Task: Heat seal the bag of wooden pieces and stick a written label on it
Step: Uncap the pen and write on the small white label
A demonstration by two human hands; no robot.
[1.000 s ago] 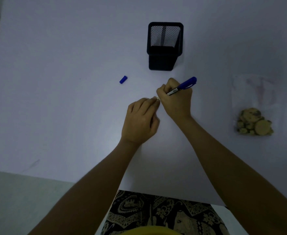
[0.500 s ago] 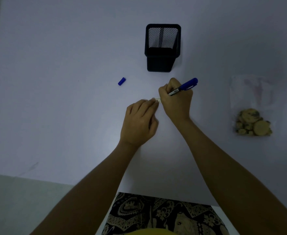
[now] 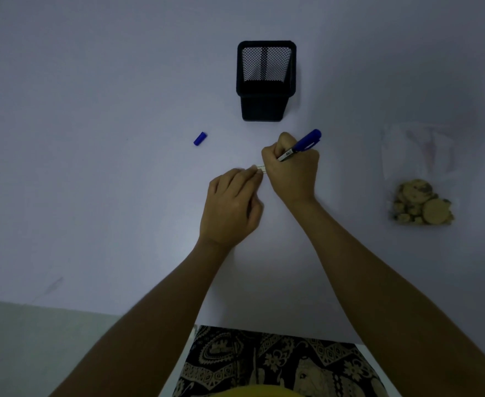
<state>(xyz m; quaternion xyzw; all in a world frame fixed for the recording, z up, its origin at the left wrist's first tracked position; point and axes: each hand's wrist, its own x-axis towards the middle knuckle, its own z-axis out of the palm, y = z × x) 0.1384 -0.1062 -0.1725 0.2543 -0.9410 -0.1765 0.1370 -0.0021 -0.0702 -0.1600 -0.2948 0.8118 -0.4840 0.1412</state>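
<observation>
hands [image 3: 291,170] barely shifted, pen [image 3: 300,146] apparently writing.

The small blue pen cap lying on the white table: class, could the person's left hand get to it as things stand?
Probably yes. The small blue pen cap lies alone on bare white table, nothing between it and the left hand, though that hand is pinning the small label.

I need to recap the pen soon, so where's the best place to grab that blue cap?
Probably pinch the blue cap across its short round sides, coming from above. It lies flat on the table, tilted diagonally, with clear space around it, left of the left hand.
</observation>
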